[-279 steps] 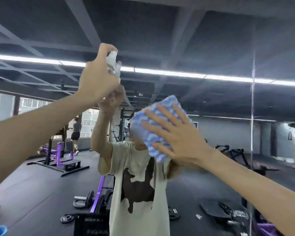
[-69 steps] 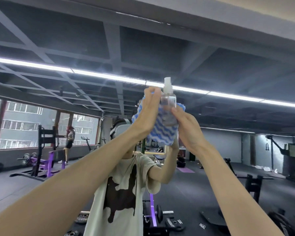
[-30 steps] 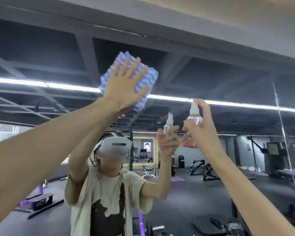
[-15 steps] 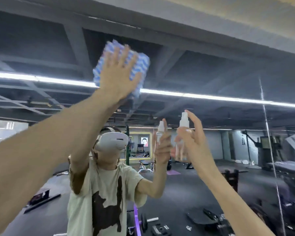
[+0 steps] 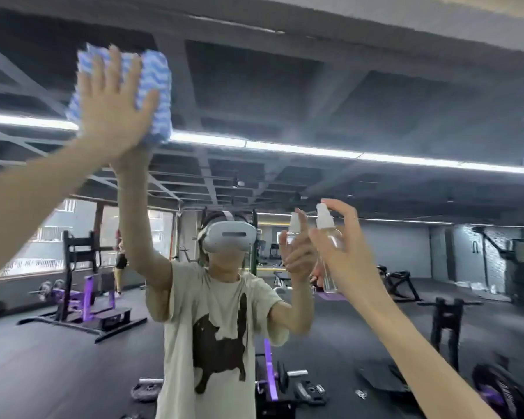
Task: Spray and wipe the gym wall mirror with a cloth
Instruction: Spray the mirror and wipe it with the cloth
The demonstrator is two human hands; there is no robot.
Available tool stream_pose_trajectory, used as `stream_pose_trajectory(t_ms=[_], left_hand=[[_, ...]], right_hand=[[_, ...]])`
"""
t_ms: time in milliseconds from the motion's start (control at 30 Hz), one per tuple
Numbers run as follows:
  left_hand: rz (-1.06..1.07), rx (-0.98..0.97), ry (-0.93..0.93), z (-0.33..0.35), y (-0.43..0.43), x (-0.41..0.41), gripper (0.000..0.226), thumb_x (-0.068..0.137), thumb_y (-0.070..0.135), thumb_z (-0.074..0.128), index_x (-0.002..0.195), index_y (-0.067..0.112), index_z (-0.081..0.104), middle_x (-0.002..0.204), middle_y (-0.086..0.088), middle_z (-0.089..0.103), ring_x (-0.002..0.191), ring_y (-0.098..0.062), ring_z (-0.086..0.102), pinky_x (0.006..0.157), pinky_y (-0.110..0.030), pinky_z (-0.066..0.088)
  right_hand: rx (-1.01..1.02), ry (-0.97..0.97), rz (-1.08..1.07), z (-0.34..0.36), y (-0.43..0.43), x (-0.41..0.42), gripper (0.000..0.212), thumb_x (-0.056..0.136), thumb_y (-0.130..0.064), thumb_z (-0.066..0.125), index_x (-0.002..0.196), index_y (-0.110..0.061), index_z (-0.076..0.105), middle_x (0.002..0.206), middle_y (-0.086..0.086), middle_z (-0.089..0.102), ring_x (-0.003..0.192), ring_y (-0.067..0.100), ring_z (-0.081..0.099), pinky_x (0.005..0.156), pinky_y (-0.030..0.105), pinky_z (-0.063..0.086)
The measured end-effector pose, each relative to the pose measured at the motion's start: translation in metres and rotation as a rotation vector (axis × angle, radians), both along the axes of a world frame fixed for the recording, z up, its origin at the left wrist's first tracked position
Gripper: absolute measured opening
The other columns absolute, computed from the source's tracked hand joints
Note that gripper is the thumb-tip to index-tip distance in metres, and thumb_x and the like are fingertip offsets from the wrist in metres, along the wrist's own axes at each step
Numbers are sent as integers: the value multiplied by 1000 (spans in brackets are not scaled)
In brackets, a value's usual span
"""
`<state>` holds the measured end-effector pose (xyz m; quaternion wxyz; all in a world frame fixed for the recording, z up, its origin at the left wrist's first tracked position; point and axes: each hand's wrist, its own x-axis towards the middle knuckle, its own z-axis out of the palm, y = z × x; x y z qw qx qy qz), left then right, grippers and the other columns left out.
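The gym wall mirror [image 5: 375, 101] fills the view, with its top edge above my reach and a vertical seam near its right edge. High toward the upper left, my left hand [image 5: 112, 107] has its fingers spread flat and presses the folded blue-and-white wavy-striped cloth [image 5: 156, 86] against the glass. The cloth lies directly under the palm, so I judge the next stroke should slide along the pane. Lower and to the right, well apart, my right hand [image 5: 348, 261] grips the small clear plastic spray bottle [image 5: 333, 240] upright, forefinger curved over its white nozzle. The cloth is blurred and mostly hidden behind my hand. I cannot make out any mist on the glass.
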<state>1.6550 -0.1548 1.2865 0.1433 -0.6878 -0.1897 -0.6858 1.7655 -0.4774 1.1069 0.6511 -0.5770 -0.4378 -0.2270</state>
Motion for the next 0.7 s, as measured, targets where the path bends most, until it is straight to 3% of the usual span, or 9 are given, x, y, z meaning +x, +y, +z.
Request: stream_pose_trajectory(t_ms=[67, 167, 233, 267, 367, 433, 500, 600, 700], left_hand=[[28, 177, 38, -38, -15, 15, 68, 98, 55, 12, 153, 16, 21, 159, -18, 16, 146, -40, 11, 118, -51, 5], [55, 706, 515, -119, -36, 28, 67, 98, 60, 8, 154, 24, 13, 160, -11, 14, 147, -34, 9, 119, -46, 5], [75, 869, 653, -102, -17, 11, 65, 98, 60, 11, 154, 26, 10, 160, -9, 12, 148, -32, 8, 119, -45, 5], [80, 833, 583, -79, -1, 3, 64, 98, 59, 14, 153, 26, 12, 160, -10, 13, 147, -33, 10, 119, -45, 6], [10, 365, 146, -5, 59, -35, 65, 100, 57, 17, 151, 17, 24, 156, -19, 24, 143, -41, 22, 116, -51, 15], [11, 134, 78, 25, 102, -69, 68, 97, 54, 20, 152, 15, 21, 158, -19, 15, 146, -39, 12, 117, -48, 7], [-15, 47, 105, 39, 118, -87, 69, 97, 52, 22, 154, 13, 15, 160, -17, 7, 147, -37, 3, 117, -46, 0], [-10, 125, 68, 23, 117, -81, 72, 95, 58, 14, 153, 16, 17, 159, -16, 11, 147, -38, 7, 117, -45, 1], [22, 610, 361, -36, 122, -79, 62, 100, 54, 15, 151, 20, 23, 158, -12, 20, 146, -33, 16, 118, -45, 6]], right_hand=[[70, 40, 35, 7, 17, -4, 33, 97, -18, 56, 124, -34, 44, 64, -5, 67, 42, 9, 56, 43, 22, 47], [142, 46, 28, 16, 51, -17, 44, 96, -20, 58, 131, -40, 39, 81, 3, 67, 52, 14, 62, 50, 26, 52], [157, -27, 3, 25, 74, -30, 62, 93, -13, 62, 138, -43, 32, 87, -6, 68, 68, 11, 68, 62, 26, 56], [140, -90, -11, 29, 85, -36, 68, 92, -7, 63, 139, -43, 30, 88, -13, 68, 72, 9, 68, 67, 29, 57], [29, -227, -151, 39, 109, -54, 77, 91, -2, 60, 140, -49, 23, 90, -14, 63, 73, 19, 67, 69, 40, 58], [-24, -264, -192, 42, 122, -62, 78, 90, -2, 59, 141, -49, 22, 96, -11, 61, 76, 21, 65, 66, 33, 57], [-32, -276, -218, 43, 131, -68, 75, 89, -3, 58, 140, -47, 25, 98, -12, 62, 77, 15, 64, 62, 21, 54], [-5, -191, -149, 37, 140, -79, 62, 91, 0, 56, 136, -36, 34, 83, -20, 65, 61, 5, 62, 51, 14, 49], [-31, -230, -209, 25, 149, -97, 47, 93, -6, 53, 123, -39, 38, 69, -10, 61, 46, 5, 55, 44, 16, 44]])
